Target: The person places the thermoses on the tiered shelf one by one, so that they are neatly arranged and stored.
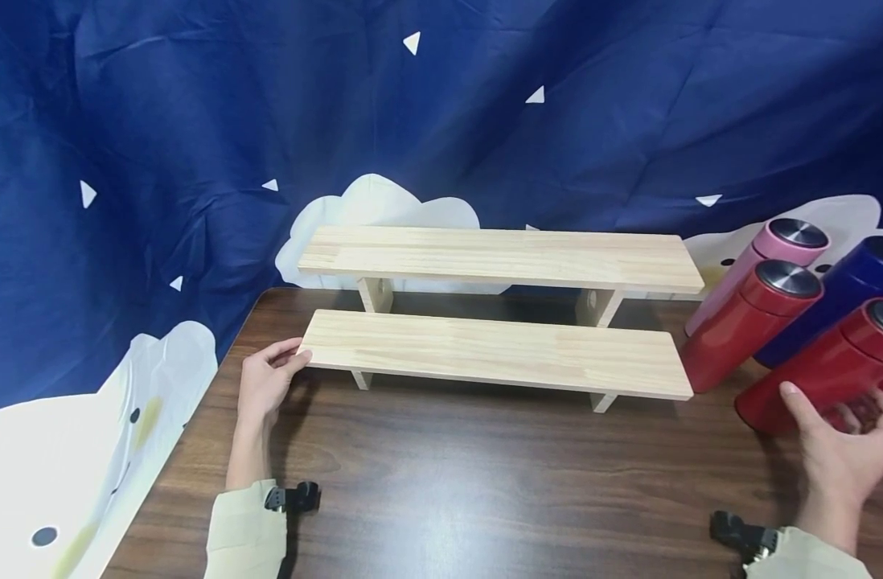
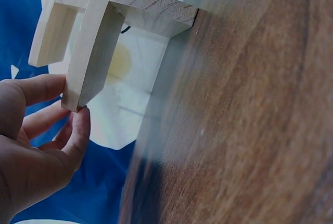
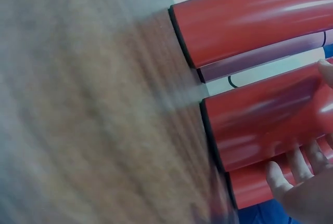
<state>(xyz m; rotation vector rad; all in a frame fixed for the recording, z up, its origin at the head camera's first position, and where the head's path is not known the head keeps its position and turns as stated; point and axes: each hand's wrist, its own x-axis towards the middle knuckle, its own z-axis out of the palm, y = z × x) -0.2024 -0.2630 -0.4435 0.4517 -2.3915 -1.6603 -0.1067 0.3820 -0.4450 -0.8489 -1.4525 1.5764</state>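
A pale wooden two-tier shelf stands on the table, with a lower board [image 1: 485, 350] in front of a raised upper board [image 1: 485, 253]. My left hand [image 1: 263, 390] pinches the left end of the lower board; in the left wrist view its thumb and fingers meet the board's corner [image 2: 78, 86]. On the right, my right hand [image 1: 847, 450] is spread at the front red thermos flask [image 1: 811, 382], thumb against its left side. The right wrist view shows loosely bent fingers [image 3: 278, 180] at the flask's lower edge, overlapping a second red flask [image 3: 250, 187].
Beside the shelf's right end stand another red flask [image 1: 749, 326], a pink flask [image 1: 738, 273] and a dark blue flask [image 1: 828, 301]. A dark wood table [image 1: 441, 482] lies underneath. Behind hangs a blue cloth [image 1: 441, 121] with white shapes. Each sleeve carries a small black device.
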